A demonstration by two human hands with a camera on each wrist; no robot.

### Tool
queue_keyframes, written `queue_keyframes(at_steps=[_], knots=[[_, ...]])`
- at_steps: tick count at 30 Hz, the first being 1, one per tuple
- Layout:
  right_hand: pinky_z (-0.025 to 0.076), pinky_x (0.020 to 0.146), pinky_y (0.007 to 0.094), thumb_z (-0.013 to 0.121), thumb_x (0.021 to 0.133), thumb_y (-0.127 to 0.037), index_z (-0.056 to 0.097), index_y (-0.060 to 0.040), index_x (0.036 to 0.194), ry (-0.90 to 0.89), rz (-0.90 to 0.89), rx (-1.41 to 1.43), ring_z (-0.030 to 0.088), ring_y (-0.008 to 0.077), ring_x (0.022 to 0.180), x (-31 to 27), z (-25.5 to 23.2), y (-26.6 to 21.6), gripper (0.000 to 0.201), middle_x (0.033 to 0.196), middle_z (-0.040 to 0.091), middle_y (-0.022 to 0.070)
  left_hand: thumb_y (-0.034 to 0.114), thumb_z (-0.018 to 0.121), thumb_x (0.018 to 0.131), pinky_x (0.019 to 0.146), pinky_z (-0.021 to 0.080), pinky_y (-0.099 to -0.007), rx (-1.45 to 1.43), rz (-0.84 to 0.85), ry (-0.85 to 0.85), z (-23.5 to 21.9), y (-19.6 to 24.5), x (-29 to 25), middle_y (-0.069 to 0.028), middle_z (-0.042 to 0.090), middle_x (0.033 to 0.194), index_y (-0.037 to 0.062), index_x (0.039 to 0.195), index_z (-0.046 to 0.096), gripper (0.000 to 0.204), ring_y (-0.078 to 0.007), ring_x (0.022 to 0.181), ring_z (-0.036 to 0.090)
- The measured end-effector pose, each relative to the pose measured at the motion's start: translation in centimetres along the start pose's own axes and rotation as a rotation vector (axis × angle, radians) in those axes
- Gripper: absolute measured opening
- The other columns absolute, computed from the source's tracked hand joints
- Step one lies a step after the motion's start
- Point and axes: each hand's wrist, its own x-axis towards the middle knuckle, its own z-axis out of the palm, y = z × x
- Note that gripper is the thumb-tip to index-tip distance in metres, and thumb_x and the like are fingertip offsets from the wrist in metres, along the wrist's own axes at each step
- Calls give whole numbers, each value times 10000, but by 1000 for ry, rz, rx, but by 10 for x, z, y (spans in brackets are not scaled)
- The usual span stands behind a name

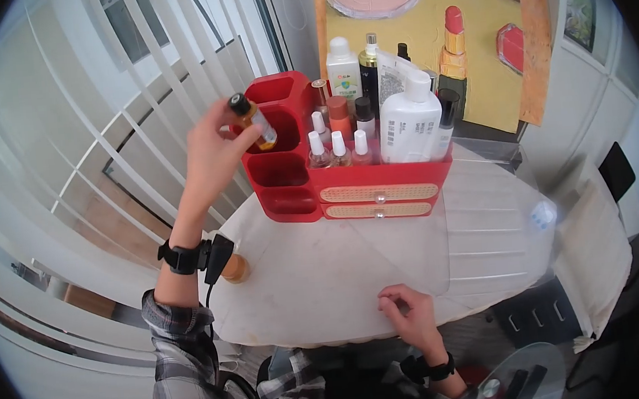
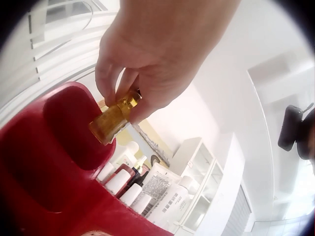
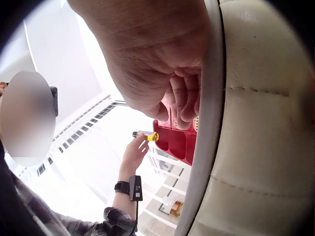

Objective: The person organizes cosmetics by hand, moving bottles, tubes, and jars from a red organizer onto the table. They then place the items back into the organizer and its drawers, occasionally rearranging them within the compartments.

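Note:
My left hand (image 1: 212, 144) pinches a small amber glass bottle (image 1: 262, 126) with a black cap between thumb and fingers. It holds the bottle tilted, base lower, in front of the open cubbies on the left side of a red cosmetics organizer (image 1: 290, 216). From the left wrist view the amber bottle (image 2: 110, 123) overlaps the organizer's rounded red cubby (image 2: 74, 125). Over by the table's front edge is my right hand (image 1: 413, 317), its fingers loosely curled and holding nothing.
Nail polish bottles with white caps (image 1: 339, 150) and a large white pump-type bottle (image 1: 408, 127) fill the organizer's right tray. A gold-lidded jar (image 1: 236, 269) stands on the white table (image 1: 319, 283) by my left wrist. White railings (image 1: 98, 185) run along the left.

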Motion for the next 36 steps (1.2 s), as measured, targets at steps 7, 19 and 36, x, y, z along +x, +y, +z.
queue_keyframes(at_steps=[7, 19, 36], knots=[[556, 690, 284, 724, 928, -97, 720, -16, 1022, -12, 17, 12, 711, 171, 734, 0, 0, -1, 124, 847, 743, 101, 66, 793, 846, 831, 600, -332, 3, -112, -129, 2, -8, -48, -144, 734, 1039, -3, 1230, 620, 427, -233, 883, 727], [555, 688, 281, 728, 926, -99, 721, -27, 1023, -15, 24, -14, 714, 164, 744, 0, 2, 0, 121, 848, 742, 93, 9, 791, 808, 855, 599, -323, -40, -182, -268, 26, -22, -98, -113, 663, 967, -13, 1107, 592, 359, -193, 902, 687], [555, 681, 278, 723, 923, -97, 719, -24, 1024, -14, 16, -19, 713, 158, 738, 0, 1, 0, 124, 848, 743, 87, 83, 813, 795, 854, 560, -408, 185, -160, -185, 84, -78, -134, -162, 696, 1064, -19, 1128, 649, 385, -320, 951, 685]])
